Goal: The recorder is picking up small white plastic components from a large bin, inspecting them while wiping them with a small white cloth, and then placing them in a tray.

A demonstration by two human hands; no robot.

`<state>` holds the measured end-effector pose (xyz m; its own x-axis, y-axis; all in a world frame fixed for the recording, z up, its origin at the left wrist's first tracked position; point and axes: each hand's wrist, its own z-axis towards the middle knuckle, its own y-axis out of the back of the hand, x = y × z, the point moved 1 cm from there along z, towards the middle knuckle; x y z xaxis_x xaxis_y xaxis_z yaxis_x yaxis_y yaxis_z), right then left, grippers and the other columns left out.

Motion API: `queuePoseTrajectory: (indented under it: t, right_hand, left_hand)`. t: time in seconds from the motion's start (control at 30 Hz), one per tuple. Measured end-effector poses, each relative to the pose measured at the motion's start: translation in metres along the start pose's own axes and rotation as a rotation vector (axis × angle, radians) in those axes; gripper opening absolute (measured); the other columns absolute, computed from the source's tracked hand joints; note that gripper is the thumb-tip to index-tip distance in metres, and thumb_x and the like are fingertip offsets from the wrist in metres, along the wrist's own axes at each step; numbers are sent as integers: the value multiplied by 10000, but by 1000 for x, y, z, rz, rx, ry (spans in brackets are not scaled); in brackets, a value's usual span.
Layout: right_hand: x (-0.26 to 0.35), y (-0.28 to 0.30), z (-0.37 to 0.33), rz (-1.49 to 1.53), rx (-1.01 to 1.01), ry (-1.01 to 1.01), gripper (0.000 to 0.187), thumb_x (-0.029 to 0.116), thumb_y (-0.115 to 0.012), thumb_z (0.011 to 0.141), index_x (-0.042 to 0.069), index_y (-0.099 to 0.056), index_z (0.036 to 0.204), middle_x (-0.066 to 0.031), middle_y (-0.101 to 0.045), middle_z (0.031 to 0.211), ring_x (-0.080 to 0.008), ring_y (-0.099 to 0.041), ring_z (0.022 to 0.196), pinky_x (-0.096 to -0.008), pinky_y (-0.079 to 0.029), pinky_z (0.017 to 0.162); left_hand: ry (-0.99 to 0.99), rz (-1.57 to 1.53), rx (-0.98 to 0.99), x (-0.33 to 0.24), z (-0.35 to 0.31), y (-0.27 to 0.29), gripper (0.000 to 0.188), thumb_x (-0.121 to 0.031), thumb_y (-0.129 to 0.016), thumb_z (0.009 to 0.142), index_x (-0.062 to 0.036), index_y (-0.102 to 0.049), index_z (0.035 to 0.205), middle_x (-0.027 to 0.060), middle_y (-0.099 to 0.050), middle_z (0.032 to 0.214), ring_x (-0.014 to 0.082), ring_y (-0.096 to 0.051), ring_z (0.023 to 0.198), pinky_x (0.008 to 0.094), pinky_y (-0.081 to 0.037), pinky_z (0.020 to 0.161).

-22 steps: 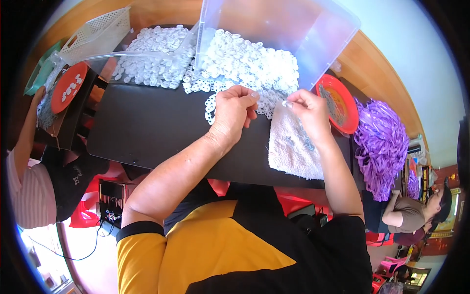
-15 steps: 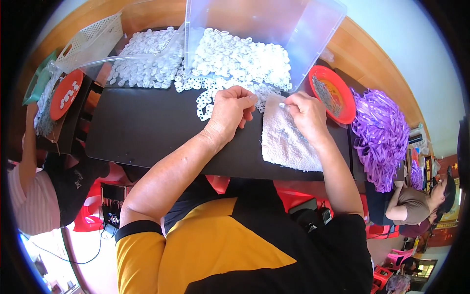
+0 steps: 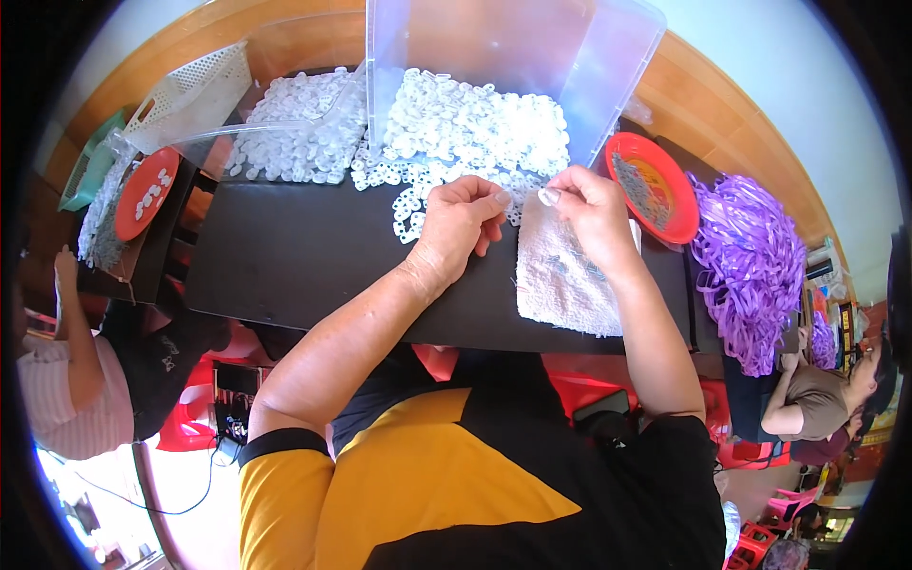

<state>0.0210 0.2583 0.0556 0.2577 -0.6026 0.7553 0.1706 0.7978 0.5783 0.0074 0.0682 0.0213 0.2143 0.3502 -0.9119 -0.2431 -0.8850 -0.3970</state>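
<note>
Above the dark table, my left hand is closed with thumb and forefinger pressed together. Whatever sits in that pinch is too small to make out. Just to its right, my right hand pinches a small white plastic piece between thumb and fingertips. Beneath the right hand lies a pale cloth with a few thin grey bits on it. Beyond both hands, loose white plastic pieces with dark holes spill from a large pile in a clear plastic box tipped on its side.
A red bowl of thin grey pieces stands right of the cloth, beside a heap of purple ribbon. Another clear container of white pieces is at back left. People sit at both sides, near a red plate at left.
The right hand has lifted slightly, and its white piece now faces upward more. Both hands stay close together. The whole view has shifted a little.
</note>
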Motion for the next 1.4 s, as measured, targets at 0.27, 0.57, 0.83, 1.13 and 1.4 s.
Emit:
queuePoseTrajectory:
  t: [0.27, 0.57, 0.83, 1.13, 1.4]
  right_hand:
    - [17, -19, 7, 411, 51, -213, 108, 84, -639, 861, -19, -636, 891, -29, -610, 712, -87, -538, 611, -239, -410, 559]
    - [46, -62, -11, 516, 249, -247, 94, 103, -621, 897, 13, -619, 923, -21, -618, 780, -80, -547, 626, -216, -408, 560]
    - [50, -84, -17, 533, 269, -163, 26, 16, -597, 907, 8, -611, 927, -21, -622, 831, -71, -548, 703, -210, -442, 607]
    - [51, -58, -5, 598, 146, -304, 112, 125, -620, 897, 30, -646, 948, -19, -635, 785, -108, -594, 693, -224, -420, 616]
    - [35, -39, 9, 726, 17, -316, 160, 169, -669, 871, 23, -649, 933, -43, -645, 779, -118, -610, 667, -228, -425, 589]
  left_hand:
    - [-4, -68, -41, -2, 2, 3, 89, -72, -632, 875, 10, -599, 884, 48, -590, 690, 110, -530, 509, 221, -373, 394]
    - [-86, -355, -115, -13, 8, 15, 100, -128, -584, 907, -31, -558, 906, 104, -627, 856, 202, -609, 667, 296, -461, 502]
    - [25, -414, -111, -21, 2, 16, 115, -134, -541, 943, -20, -549, 961, 142, -632, 910, 252, -641, 881, 373, -533, 739]
    - [-220, -164, -208, -8, 5, 15, 97, -109, -585, 927, -12, -589, 932, 75, -625, 878, 154, -602, 796, 305, -502, 687]
    - [-209, -38, -173, -12, -4, 5, 118, -114, -608, 922, 3, -603, 940, 44, -617, 796, 116, -575, 685, 254, -461, 622]
